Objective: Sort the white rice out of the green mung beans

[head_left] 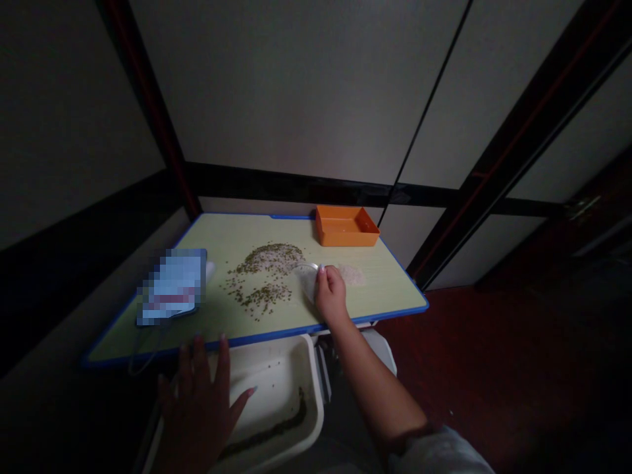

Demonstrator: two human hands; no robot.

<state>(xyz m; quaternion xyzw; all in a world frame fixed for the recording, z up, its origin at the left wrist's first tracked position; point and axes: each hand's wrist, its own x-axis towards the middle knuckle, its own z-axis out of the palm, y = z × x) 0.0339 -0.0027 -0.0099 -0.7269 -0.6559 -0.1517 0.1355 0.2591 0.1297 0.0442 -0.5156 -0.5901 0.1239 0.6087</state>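
Green mung beans (259,296) are shown scattered over a pale green tabletop (222,240) with a blue edge, mixed around a low mound of pale grains, probably rice. A smaller pale heap (351,275), in which no green can be made out, lies to the right of the mix. A strip of green beans (269,428) is seen in a white plastic basin (313,395) below the near table edge. Judged from this layout, some beans have been moved into the basin, while most of the mix is left on the tabletop. The right hand (330,294) is closed on a white scraper (307,280), which is set between the mix and the pale heap. The left hand (195,415) is held open, fingers spread, at the basin; contact cannot be determined. An orange tray (344,226) is placed at the far edge, and a pixelated flat packet (172,287) at the left.
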